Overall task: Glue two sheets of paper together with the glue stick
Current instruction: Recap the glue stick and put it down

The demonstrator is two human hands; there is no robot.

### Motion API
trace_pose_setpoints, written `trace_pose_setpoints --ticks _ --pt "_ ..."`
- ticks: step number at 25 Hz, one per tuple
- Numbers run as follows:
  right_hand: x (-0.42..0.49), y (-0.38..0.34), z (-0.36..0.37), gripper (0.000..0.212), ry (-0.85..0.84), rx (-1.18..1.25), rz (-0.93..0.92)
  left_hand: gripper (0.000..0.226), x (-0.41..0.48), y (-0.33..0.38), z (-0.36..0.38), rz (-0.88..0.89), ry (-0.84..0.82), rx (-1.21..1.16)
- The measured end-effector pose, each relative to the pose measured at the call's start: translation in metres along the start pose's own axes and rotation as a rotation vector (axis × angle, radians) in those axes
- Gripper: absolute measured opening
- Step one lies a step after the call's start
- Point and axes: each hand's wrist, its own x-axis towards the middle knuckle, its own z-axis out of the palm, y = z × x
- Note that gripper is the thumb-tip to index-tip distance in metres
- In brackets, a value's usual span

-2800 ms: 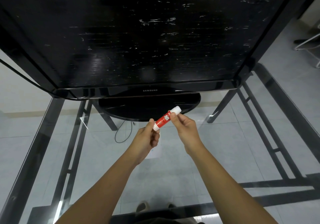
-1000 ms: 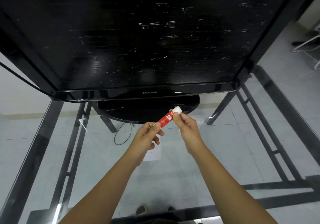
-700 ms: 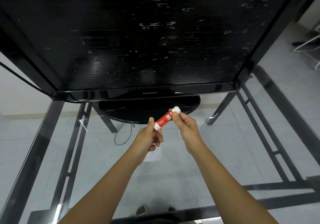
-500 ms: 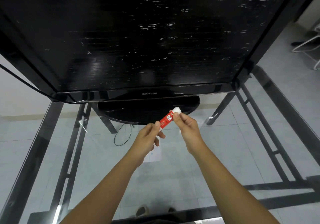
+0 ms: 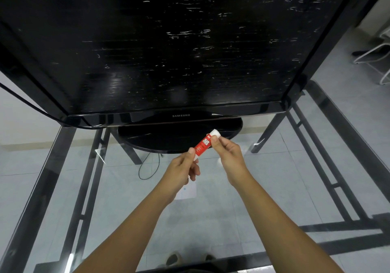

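Note:
A red glue stick (image 5: pixel 203 146) with white ends is held tilted above the glass table, between both hands. My left hand (image 5: pixel 181 170) pinches its lower white end. My right hand (image 5: pixel 229 153) grips its upper part just below the white cap (image 5: pixel 215 133). A small white sheet of paper (image 5: pixel 187 191) lies flat on the glass under my left hand, partly hidden by my wrist. Whether it is one sheet or two stacked, I cannot tell.
A large black Samsung television (image 5: pixel 168 51) stands on an oval base (image 5: pixel 168 139) right behind my hands. The glass table (image 5: pixel 211 220) has a black metal frame (image 5: pixel 42 188). A cable (image 5: pixel 147 167) and grey floor tiles show through the glass.
My left fingers have shifted back and forth on the stick's lower end, as if twisting it. The stick and my right hand have stayed almost in place.

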Motion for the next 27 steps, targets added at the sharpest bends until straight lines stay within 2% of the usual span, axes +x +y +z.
trace_pose_setpoints --ticks 3,5,8,10,12,13,15,17,20,22,27 --pt "0.001 0.000 -0.001 0.041 -0.001 -0.001 -0.012 0.036 0.001 -0.001 0.003 0.015 0.030 -0.125" --pt "0.001 0.002 -0.002 0.032 -0.013 -0.031 -0.030 0.023 0.001 -0.002 0.003 0.047 0.065 -0.237" --pt "0.003 0.003 -0.006 0.022 -0.070 -0.087 -0.020 0.020 0.003 -0.004 0.002 0.055 0.089 -0.304" --pt "0.006 0.008 -0.012 0.033 -0.096 -0.087 -0.003 0.020 0.004 -0.006 0.000 0.041 0.108 -0.308" --pt "0.013 0.022 -0.022 0.044 0.018 -0.091 0.011 0.020 0.005 -0.007 -0.002 0.026 0.126 -0.317" --pt "0.018 0.030 -0.028 0.041 0.119 -0.144 0.003 0.019 0.006 -0.008 -0.004 0.020 0.137 -0.323" --pt "0.026 0.050 -0.041 0.033 0.264 -0.409 -0.042 0.018 0.006 -0.009 -0.008 0.020 0.159 -0.335" --pt "0.033 0.070 -0.050 0.034 0.180 -0.762 -0.093 0.018 0.006 -0.012 -0.012 0.023 0.170 -0.340" --pt "0.042 0.092 -0.050 0.042 -0.109 -1.096 -0.071 0.021 0.003 -0.018 -0.020 0.016 0.174 -0.354" --pt "0.046 0.100 -0.046 0.044 -0.176 -1.182 -0.054 0.023 0.002 -0.023 -0.024 0.013 0.178 -0.356" --pt "0.051 0.100 -0.040 0.039 -0.103 -1.132 -0.100 0.020 0.004 -0.029 -0.030 0.011 0.188 -0.364"
